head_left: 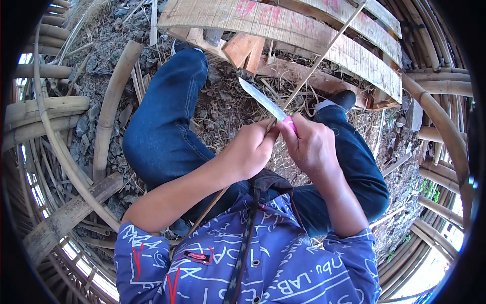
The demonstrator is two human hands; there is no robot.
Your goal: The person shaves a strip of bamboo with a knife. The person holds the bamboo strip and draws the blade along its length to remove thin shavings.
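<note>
My right hand (pixel 312 144) is closed round the pink handle of a knife (pixel 263 101), whose blade points up and to the left. Beside it, my left hand (pixel 251 149) is closed on a long thin bamboo strip (pixel 324 55). The strip runs from the upper right, behind the blade near the handle, through my left hand and down past my left forearm. Both hands are close together over my lap, nearly touching. How the blade's edge meets the strip is hard to make out.
A wooden pallet (pixel 283 23) lies in front of me. My bent legs in jeans (pixel 167 116) spread to both sides. Bamboo poles (pixel 114 109) stand at left, and more bamboo (pixel 440 116) frames the right. Gravel and dry straw cover the ground (pixel 223 101).
</note>
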